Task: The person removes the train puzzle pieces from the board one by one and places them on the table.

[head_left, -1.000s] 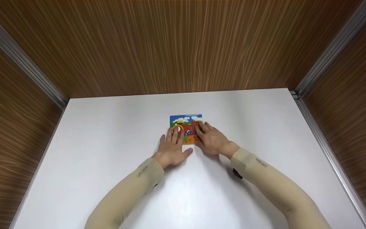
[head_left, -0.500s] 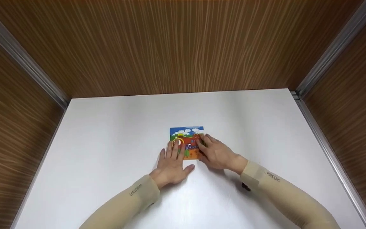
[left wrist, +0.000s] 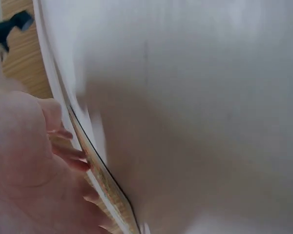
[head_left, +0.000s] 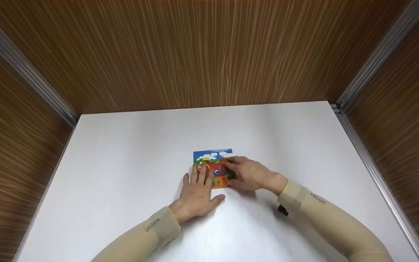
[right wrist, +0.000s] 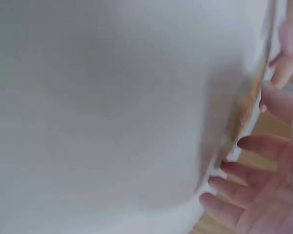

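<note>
A small square picture board [head_left: 213,155] lies flat on the white table, with blue sky, white clouds, a red figure and orange ground. Over its lower left part my left hand [head_left: 196,196] rests with straight, spread fingers and the thumb off to the side. My right hand [head_left: 251,175] is at the right edge, fingertips on the picture and thumb near the lower right corner. Both hands hide parts of the board. In the right wrist view the right fingers [right wrist: 224,209] are loosely bent and apart, beside the blurred board [right wrist: 244,109]. The left wrist view shows the board's thin edge [left wrist: 107,183].
The white table [head_left: 140,145] spreads around the board on all sides. A brown wood-grain panel [head_left: 202,54] stands behind it, with side panels and metal rails [head_left: 369,153] at left and right. A dark object [head_left: 283,210] sits under the right wrist.
The board and both hands have moved down the head view, toward the person. The right hand has shifted outward to the right a little, showing more of the board's right side.
</note>
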Available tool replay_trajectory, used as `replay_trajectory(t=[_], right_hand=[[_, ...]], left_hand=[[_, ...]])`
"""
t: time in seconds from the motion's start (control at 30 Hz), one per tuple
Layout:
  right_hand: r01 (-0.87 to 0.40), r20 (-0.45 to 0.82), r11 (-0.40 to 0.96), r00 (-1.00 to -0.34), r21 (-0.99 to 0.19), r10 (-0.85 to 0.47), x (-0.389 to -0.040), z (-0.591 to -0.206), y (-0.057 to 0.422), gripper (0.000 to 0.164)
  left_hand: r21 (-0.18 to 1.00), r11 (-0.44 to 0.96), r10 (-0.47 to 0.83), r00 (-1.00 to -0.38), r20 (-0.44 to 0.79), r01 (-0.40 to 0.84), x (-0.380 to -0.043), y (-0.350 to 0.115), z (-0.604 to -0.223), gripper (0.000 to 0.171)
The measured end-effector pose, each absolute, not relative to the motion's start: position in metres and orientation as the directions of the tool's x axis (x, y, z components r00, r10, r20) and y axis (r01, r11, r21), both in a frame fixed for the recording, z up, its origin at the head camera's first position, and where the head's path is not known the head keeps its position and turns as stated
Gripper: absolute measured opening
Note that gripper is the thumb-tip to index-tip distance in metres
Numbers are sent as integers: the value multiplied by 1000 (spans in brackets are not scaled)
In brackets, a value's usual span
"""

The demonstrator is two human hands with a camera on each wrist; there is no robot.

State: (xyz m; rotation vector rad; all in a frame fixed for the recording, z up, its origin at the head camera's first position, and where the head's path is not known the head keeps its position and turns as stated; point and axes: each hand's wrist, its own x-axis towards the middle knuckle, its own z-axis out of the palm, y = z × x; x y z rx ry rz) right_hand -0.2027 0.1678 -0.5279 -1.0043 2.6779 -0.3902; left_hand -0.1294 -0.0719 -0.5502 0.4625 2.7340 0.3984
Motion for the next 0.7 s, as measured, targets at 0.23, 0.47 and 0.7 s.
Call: replay_trajectory(t=[0.23, 0.47, 0.7], right_hand=[[-580, -80, 741, -767, -338, -637, -243, -505, 165, 57], [-569, -113, 727, -752, -384, -649, -277, -504, 149, 50], [-556, -127, 693, -731, -459, -671, -292, -514, 131, 49]], left_hand=[[307, 846, 514, -822, -246, 437, -139, -67, -546, 103], [286, 807, 587, -755, -293, 517, -147, -67, -552, 110], [255, 791, 612, -734, -295, 556, -149, -68, -555, 112]])
